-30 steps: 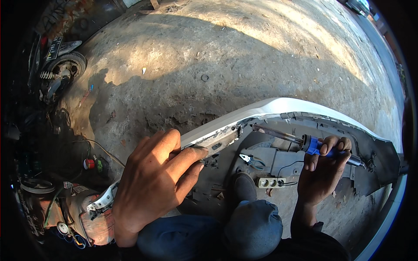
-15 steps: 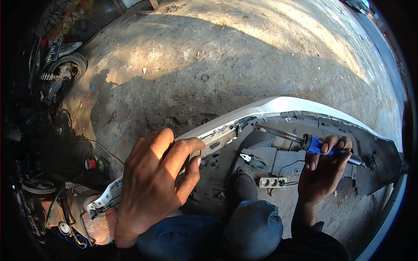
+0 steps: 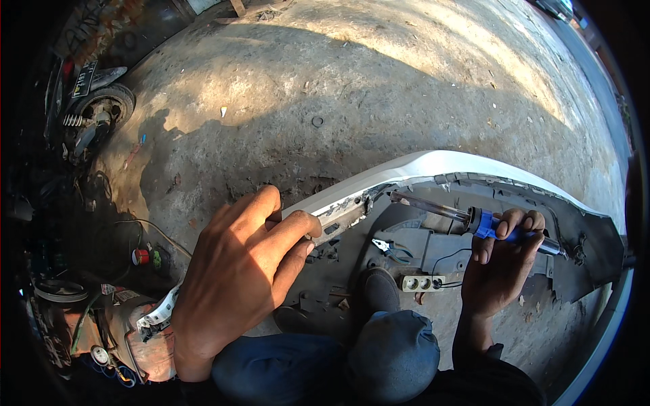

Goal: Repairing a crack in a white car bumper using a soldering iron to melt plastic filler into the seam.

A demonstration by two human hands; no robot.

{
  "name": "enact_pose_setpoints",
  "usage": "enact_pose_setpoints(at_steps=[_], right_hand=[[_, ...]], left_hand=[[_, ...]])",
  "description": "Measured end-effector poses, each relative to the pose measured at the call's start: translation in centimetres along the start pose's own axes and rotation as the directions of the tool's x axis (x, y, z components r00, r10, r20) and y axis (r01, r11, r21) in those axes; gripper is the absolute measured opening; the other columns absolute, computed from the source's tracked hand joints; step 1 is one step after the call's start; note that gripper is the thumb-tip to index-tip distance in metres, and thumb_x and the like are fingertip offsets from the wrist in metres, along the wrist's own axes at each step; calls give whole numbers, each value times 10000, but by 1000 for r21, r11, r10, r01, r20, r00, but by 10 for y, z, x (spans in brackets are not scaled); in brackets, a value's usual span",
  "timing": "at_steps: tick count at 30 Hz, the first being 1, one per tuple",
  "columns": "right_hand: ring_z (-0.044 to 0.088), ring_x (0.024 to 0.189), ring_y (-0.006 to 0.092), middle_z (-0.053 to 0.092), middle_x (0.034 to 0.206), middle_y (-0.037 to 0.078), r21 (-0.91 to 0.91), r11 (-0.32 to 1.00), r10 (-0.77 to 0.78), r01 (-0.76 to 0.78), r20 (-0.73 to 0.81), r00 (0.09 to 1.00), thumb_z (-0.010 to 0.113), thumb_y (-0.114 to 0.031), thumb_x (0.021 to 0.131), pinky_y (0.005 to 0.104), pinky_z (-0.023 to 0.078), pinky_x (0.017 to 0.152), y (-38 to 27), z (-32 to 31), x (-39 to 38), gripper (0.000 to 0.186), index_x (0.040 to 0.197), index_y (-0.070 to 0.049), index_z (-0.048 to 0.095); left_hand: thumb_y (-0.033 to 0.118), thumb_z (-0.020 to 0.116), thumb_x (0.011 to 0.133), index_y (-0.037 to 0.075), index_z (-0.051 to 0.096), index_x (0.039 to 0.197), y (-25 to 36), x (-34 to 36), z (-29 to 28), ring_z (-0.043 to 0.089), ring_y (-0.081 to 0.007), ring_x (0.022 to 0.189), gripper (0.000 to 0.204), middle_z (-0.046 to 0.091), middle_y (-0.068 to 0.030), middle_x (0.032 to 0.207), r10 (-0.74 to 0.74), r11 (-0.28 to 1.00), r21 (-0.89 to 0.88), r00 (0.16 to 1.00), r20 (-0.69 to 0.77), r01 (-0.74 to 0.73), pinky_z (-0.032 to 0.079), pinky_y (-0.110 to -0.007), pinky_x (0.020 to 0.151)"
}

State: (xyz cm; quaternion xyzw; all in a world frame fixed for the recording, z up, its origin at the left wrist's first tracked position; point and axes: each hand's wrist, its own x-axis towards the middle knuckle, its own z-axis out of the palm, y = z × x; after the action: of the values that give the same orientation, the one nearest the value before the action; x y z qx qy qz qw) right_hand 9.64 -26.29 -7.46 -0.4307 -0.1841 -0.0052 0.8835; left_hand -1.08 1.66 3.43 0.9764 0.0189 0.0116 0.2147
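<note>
A long white car bumper (image 3: 440, 162) curves around in front of my knees, its grey inner side facing me. My left hand (image 3: 237, 264) pinches the bumper's near-left edge between thumb and bent fingers, and its palm hides part of that edge. In my right hand (image 3: 501, 271) is a soldering iron (image 3: 484, 222) with a blue handle, held in curled fingers. Its metal tip points left, close to the scuffed, torn part of the bumper's inner rim. The iron lies across the inside of the bumper; I cannot tell if the tip touches.
Pliers (image 3: 391, 251) and a white power strip (image 3: 423, 283) with a black cord lie inside the bumper's curve, near my shoe (image 3: 380, 289). A rusty compressor tank (image 3: 150, 348) with a gauge stands at lower left. A motorcycle wheel (image 3: 105, 105) is farther off to the left.
My left hand has shifted slightly, its thumb moving up nearer the index finger along the bumper edge. The soldering iron has moved a little to the left.
</note>
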Motion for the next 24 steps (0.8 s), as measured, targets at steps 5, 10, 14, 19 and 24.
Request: enact_pose_setpoints(at_steps=[5, 10, 14, 19, 24], right_hand=[[531, 796, 120, 542, 1027, 117, -26, 1000, -10, 10, -22, 1000, 444, -453, 1132, 223, 466, 577, 0, 0, -1, 368, 1221, -101, 389], [527, 793, 123, 541, 1025, 118, -31, 999, -14, 13, -35, 999, 448, -446, 1132, 223, 468, 583, -1, -1, -1, 362, 1220, -100, 387], [523, 787, 124, 540, 1025, 122, -26, 1000, -17, 16, -34, 999, 445, -438, 1134, 226, 468, 587, -1, -4, -1, 353, 1219, -101, 387], [523, 802, 126, 539, 1020, 119, -24, 1000, -17, 16, -36, 999, 447, -445, 1133, 228, 462, 590, -5, -6, -1, 354, 1220, -107, 391], [523, 824, 126, 537, 1018, 111, -20, 1000, -19, 18, -63, 998, 446, -452, 1133, 228, 458, 591, -5, -7, -2, 354, 1219, -112, 394]], left_hand=[[81, 760, 893, 79, 720, 1049, -3, 1, -2, 587, -306, 726, 161, 519, -122, 870, 5, 998, -65, 999, 44, -2, 475, -420, 678], [62, 742, 903, 78, 712, 1065, -3, 5, -3, 598, -316, 735, 165, 523, -125, 898, 26, 993, -118, 996, 90, -15, 482, -428, 684], [51, 733, 906, 77, 706, 1060, 2, 6, -1, 601, -320, 742, 158, 523, -124, 903, 1, 995, -105, 998, 59, 5, 482, -432, 689], [47, 723, 903, 72, 696, 1049, 1, 10, -6, 607, -333, 767, 150, 528, -130, 907, 17, 995, -101, 989, 144, -2, 478, -440, 697], [68, 718, 906, 77, 691, 1042, 3, 13, -14, 607, -344, 795, 139, 533, -132, 910, -1, 997, -74, 979, 204, 16, 476, -452, 723]])
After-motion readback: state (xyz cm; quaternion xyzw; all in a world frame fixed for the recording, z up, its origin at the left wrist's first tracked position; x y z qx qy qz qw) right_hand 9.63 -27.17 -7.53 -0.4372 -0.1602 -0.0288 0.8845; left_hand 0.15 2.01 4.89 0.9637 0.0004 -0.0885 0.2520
